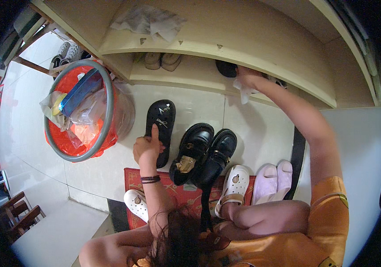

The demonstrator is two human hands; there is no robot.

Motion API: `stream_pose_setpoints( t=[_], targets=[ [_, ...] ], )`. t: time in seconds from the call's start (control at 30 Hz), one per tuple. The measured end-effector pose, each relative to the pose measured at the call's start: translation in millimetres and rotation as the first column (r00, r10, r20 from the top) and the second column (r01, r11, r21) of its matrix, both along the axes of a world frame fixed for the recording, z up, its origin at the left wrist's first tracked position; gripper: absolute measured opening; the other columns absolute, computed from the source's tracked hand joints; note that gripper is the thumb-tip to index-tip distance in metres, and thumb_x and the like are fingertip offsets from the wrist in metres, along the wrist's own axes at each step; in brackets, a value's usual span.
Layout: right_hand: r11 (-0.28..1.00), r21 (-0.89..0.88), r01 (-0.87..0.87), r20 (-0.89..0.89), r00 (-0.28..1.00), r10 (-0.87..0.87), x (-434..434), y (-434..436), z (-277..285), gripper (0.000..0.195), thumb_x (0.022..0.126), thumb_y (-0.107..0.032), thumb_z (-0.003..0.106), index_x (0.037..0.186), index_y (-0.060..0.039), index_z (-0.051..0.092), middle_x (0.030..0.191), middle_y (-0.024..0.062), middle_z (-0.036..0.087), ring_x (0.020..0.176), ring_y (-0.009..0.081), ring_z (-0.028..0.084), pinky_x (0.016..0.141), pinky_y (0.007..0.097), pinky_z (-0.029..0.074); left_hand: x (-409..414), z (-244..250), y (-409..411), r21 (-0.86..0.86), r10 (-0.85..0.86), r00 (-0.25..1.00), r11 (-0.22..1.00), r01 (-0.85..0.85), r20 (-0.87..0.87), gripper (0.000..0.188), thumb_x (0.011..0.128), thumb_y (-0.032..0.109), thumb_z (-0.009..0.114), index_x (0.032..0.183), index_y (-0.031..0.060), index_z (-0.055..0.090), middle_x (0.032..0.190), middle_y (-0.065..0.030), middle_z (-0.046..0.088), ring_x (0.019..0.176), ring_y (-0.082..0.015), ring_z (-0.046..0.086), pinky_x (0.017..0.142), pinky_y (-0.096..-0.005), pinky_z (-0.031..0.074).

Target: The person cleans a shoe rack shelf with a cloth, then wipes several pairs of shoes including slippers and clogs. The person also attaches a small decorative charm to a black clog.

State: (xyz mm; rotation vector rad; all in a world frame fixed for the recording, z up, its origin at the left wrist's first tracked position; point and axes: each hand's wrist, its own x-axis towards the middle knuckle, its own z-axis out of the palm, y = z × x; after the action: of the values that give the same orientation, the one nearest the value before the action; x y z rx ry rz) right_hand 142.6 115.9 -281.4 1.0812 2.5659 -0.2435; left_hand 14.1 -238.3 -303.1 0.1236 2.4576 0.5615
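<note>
My left hand (147, 147) grips the edge of a black clog (163, 120) with small charms, its thumb on top of the shoe. Reaching into the low shelf of a cream wooden cabinet (183, 75), my right hand (248, 78) is beside a dark shoe (226, 68), with a white tissue (244, 91) hanging below it; the shelf edge partly hides its fingers. A pair of black loafers (197, 137) with metal buckles stands between my arms, one with crumpled paper inside. A pair of tan shoes (161, 61) sits farther left on the same low shelf.
A bin (109, 110) with a red bag and rubbish stands at left. White clogs (239, 180), worn on my feet, rest on a red mat (133, 177). Lilac slides (266, 180) stand at right. A crumpled sheet (150, 21) lies on the upper shelf.
</note>
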Motion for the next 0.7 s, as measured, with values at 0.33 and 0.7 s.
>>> stream_pose_setpoints(
  t=[0.33,0.7],
  targets=[
    [0.978,0.155,-0.143,-0.174,0.970,0.169,8,-1,-35,0.051,0.079,-0.007,0.059,0.129,-0.0078,0.052,0.114,0.0229,0.061,0.107,0.0365,0.060,0.088,0.0471,0.048,18,-1,8,0.216,-0.267,0.948,0.929,0.301,-0.173,0.044,0.090,0.035,0.058,0.069,-0.0020,0.069,0.059,-0.0124,0.065,0.055,-0.0192,0.067,0.059,-0.0357,0.053],
    [0.933,-0.322,-0.160,-0.275,0.959,0.070,42,-127,-22,0.025,0.086,-0.008,0.051,0.109,-0.0011,0.059,0.082,0.0251,0.065,0.078,0.0431,0.064,0.072,0.0529,0.050,94,-6,63,0.482,-0.493,0.863,0.734,0.478,-0.105,0.026,0.085,0.021,0.061,0.082,-0.0034,0.069,0.074,-0.0157,0.070,0.071,-0.0270,0.071,0.067,-0.0356,0.054]
  ],
)
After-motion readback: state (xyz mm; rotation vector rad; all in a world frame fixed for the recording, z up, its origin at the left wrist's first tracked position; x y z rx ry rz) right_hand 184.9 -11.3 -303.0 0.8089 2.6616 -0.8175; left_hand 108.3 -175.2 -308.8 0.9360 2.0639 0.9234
